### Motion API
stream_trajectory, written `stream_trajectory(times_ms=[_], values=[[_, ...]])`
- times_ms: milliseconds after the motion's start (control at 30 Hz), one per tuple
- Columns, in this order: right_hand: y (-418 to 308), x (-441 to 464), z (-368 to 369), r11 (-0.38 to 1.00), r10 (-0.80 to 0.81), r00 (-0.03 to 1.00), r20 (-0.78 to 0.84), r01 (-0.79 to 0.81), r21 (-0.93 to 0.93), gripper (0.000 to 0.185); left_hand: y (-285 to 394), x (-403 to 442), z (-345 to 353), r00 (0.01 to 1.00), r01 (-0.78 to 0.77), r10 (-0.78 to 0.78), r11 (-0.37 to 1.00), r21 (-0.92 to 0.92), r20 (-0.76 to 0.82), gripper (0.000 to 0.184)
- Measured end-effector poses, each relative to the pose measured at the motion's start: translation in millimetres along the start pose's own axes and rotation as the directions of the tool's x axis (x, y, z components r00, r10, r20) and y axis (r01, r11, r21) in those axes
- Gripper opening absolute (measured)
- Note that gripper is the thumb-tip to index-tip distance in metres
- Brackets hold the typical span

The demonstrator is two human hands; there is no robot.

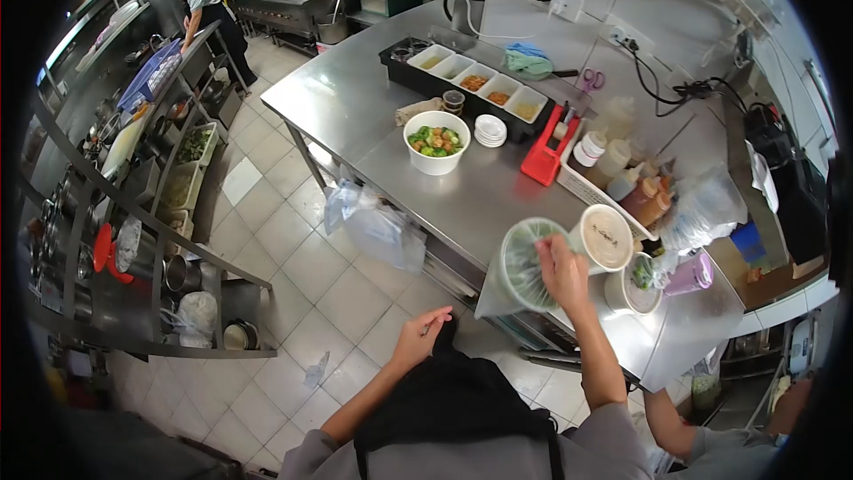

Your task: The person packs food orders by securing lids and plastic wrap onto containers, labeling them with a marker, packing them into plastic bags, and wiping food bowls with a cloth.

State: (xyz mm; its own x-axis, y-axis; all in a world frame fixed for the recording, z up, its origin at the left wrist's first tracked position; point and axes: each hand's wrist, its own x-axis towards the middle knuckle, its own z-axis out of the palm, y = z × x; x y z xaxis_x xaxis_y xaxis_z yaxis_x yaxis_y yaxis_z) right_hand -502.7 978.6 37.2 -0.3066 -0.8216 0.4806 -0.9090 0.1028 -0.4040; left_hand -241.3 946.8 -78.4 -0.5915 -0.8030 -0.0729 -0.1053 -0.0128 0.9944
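Where the steel table (320, 98) meets us, bagging looks like the step in hand

Taking the translucent plastic bag (514, 271) as the clock's centre, we find it at the table's near edge, one corner seeming to hang past it. A round outline shows through, but we cannot tell whether a container sits inside. At eleven o'clock, well apart, we have an open bowl (437, 166) of green and orange food (435, 140); between two and three, just beside the bag, a lidded bowl (606, 236). Our right hand (562, 271) is closed at the bag's three o'clock side and seems to grip the plastic. Our left hand (418, 340), at eight o'clock, has loosely bent fingers and nothing visible in it. Smallest, between eleven and twelve, is a stack of white lids (490, 131).

As we judge it, the next move calls for a firm hold on the plastic and our left hand brought up to help, without nudging the lidded bowl.
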Motion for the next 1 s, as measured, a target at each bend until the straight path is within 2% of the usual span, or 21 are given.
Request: stream_trajectory(times_ms=[67,200,267,367,400,500,533,567,667,767,800,933,967,1000], values=[[6,28,20,0.998,-0.047,0.999,-0.022,0.046,-0.051,0.012,-2,6,-19,0.999,-0.037,0.039,0.998,0.048,-0.03,0.025],[30,69,49,0.982,-0.102,0.993,-0.053,0.092,-0.162,0.013,-23,20,-65,0.975,0.023,-0.011,0.998,0.051,-0.222,0.024],[42,78,57,0.985,-0.057,0.998,-0.028,0.052,-0.167,0.014,-33,30,-88,0.942,0.094,-0.081,0.995,0.023,-0.327,0.023],[54,101,59,0.986,0.019,0.997,0.074,-0.006,-0.166,0.018,-23,61,-114,0.931,0.095,-0.064,0.993,0.069,-0.36,0.022],[60,105,53,0.984,0.053,0.991,0.125,-0.031,-0.174,0.02,-29,76,-124,0.935,0.041,-0.003,0.994,0.099,-0.355,0.021],[81,141,34,0.96,0.273,0.957,-0.099,-0.278,-0.039,0.027,3,125,-136,0.924,0.027,0.005,0.997,0.077,-0.382,0.02],[89,152,29,0.901,0.428,0.867,-0.254,-0.432,0.046,0.033,12,139,-139,0.927,0.009,0.019,0.997,0.075,-0.374,0.02],[100,159,23,0.82,0.562,0.729,-0.391,-0.552,0.151,0.04,21,153,-141,0.929,-0.01,0.036,0.997,0.072,-0.367,0.02],[202,149,57,0.833,0.416,0.739,-0.53,-0.543,-0.103,0.054,41,197,-151,0.932,-0.032,0.043,0.999,0.037,-0.359,0.02],[135,192,57,0.644,0.581,0.677,-0.452,-0.722,-0.254,0.065,60,254,-160,0.944,-0.076,0.086,0.996,0.044,-0.319,0.024],[138,199,63,0.556,0.662,0.614,-0.43,-0.787,-0.268,0.07,63,270,-165,0.956,-0.067,0.078,0.996,0.05,-0.281,0.025],[162,197,92,0.625,0.497,0.644,-0.582,-0.731,-0.274,0.071,76,322,-173,0.999,0.039,-0.028,0.961,0.274,-0.044,0.034],[168,197,91,0.66,0.528,0.629,-0.57,-0.727,-0.191,0.07,76,331,-172,0.998,0.061,-0.065,0.94,0.335,0.002,0.036],[167,195,87,0.686,0.562,0.62,-0.548,-0.719,-0.11,0.069,72,336,-172,0.995,0.043,-0.071,0.947,0.318,0.076,0.035]])
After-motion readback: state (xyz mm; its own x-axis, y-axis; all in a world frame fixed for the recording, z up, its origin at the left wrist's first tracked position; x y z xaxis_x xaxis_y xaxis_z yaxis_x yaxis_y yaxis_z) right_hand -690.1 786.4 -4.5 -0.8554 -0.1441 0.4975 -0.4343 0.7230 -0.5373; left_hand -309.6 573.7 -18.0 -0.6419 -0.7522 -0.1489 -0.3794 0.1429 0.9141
